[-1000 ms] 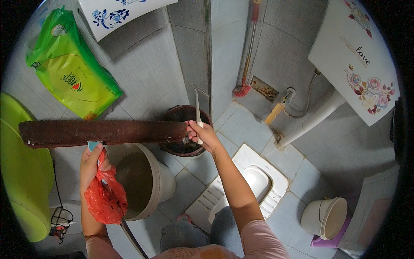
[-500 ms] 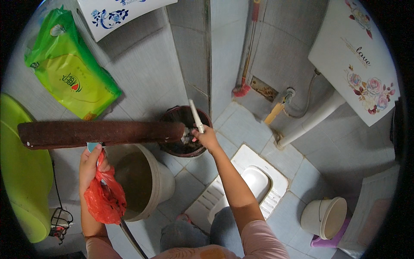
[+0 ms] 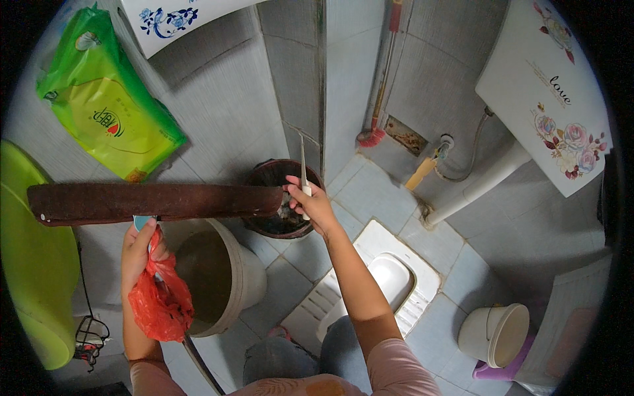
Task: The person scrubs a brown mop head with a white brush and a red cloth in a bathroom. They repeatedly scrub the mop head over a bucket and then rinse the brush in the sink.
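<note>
At the far left a green plastic pack (image 3: 109, 109) hangs on the tiled wall above a dark brown bar (image 3: 155, 201) that runs across the view. Just below the bar, the left hand (image 3: 137, 247) is closed around the gathered neck of a red plastic bag (image 3: 160, 303); the bag hangs limp and crumpled beside a large beige bucket (image 3: 221, 277). It looks thin, light and soft, likely to slip or tear if pinched by its skin, so the bunched neck is the sound place to hold it. Further right, a dark round bin (image 3: 281, 198) stands on the floor against the wall, with scraps inside. Over its rim the right hand (image 3: 314, 204) is closed on the pale handle of a long thin tool (image 3: 303, 168), its narrow metal end pointing up. That tool looks stiff, light and smooth, best gripped low on the handle. To the right lie a white squat toilet (image 3: 396, 277) and a small white pail (image 3: 495, 333).
</note>
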`<control>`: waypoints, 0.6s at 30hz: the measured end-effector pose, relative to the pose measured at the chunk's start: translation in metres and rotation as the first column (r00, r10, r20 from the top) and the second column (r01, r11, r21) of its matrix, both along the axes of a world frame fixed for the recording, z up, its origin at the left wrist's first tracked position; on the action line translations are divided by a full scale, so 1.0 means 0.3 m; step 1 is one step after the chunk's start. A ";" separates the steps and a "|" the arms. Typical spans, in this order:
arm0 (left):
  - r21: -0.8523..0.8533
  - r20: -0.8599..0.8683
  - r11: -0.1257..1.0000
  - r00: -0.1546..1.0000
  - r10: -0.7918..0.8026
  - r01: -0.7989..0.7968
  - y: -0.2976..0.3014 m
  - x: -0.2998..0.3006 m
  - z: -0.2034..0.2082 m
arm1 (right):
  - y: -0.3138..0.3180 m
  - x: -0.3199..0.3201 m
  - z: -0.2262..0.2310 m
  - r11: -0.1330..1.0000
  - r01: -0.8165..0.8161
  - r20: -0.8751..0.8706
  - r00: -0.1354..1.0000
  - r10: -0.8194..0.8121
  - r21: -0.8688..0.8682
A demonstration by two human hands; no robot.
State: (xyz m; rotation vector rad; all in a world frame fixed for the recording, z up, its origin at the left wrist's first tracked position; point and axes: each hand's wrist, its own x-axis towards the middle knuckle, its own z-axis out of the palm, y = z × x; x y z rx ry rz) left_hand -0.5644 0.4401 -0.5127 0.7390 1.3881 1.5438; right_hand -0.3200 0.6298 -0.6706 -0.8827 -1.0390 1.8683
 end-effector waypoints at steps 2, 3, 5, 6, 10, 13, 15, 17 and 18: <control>-0.005 0.003 1.000 1.000 -0.012 0.012 -0.003 -0.004 0.001 | 0.000 -0.002 0.055 0.995 -0.098 -0.005 0.995 0.098 -0.028; -0.006 0.002 1.000 1.000 -0.016 0.016 -0.002 -0.006 0.000 | 0.005 -0.005 0.055 0.994 -0.105 0.061 0.993 0.104 0.018; -0.013 -0.014 1.000 1.000 -0.002 0.002 0.002 -0.003 -0.003 | 0.019 -0.014 0.037 0.986 -0.130 0.194 0.975 0.107 0.108; -0.018 -0.029 1.000 0.999 0.018 -0.019 0.005 0.003 -0.004 | 0.029 -0.022 0.022 0.995 -0.082 0.126 0.989 0.074 0.056; -0.063 -0.081 0.997 0.996 0.045 -0.050 0.021 0.029 -0.009 | 0.075 -0.046 -0.052 0.980 0.124 -0.074 0.988 -0.136 -0.157; -0.030 -0.009 0.999 0.999 0.043 -0.043 0.008 0.024 0.007 | 0.089 -0.028 -0.103 0.970 0.176 0.084 0.983 -0.164 -0.169; -0.019 -0.021 1.000 1.000 0.020 -0.021 0.006 0.014 0.008 | 0.088 -0.008 -0.134 0.993 0.048 0.352 0.936 -0.007 -0.109; -0.009 -0.023 1.000 1.000 -0.004 0.003 0.006 0.008 0.006 | 0.070 -0.014 -0.166 0.999 0.051 0.355 0.934 -0.041 -0.019; -0.004 -0.023 1.000 1.000 -0.004 0.004 -0.003 0.000 0.004 | 0.045 -0.024 -0.141 0.996 0.087 0.182 0.980 -0.081 -0.025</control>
